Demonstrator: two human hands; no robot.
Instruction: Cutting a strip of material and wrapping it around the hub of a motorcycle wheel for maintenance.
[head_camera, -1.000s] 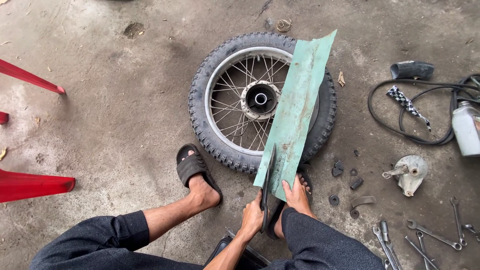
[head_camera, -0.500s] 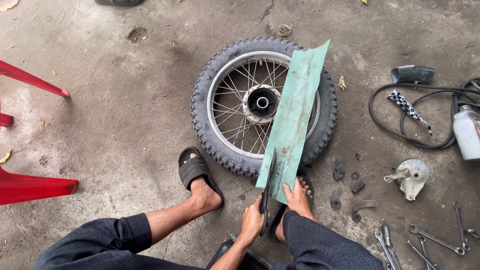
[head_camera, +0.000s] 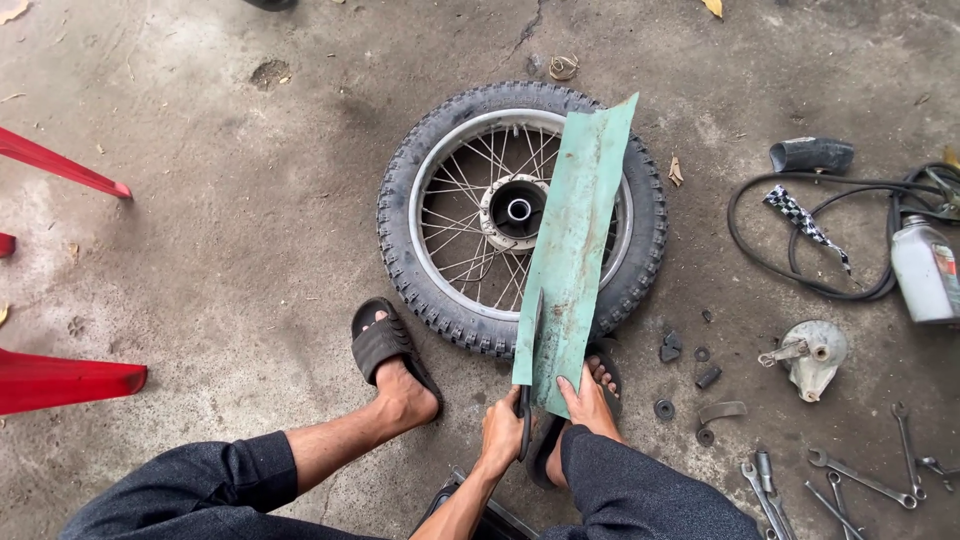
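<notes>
A single package shows: a grey-white plastic bottle (head_camera: 925, 270) with a dark cap and a coloured label, lying at the far right edge, well right of the spoked wheel (head_camera: 520, 215), touching the coiled black hose (head_camera: 800, 235).

surface: stained grey concrete floor (head_camera: 230, 250) | centre: spoked motorcycle wheel (head_camera: 470, 215) lying flat | right: black hose (head_camera: 800, 275), grey bottle (head_camera: 925, 270), metal hub part (head_camera: 815, 355), small black nuts and washers (head_camera: 685, 370) | lower right: wrenches (head_camera: 850, 480) | left: red chair legs (head_camera: 60, 380)
</notes>
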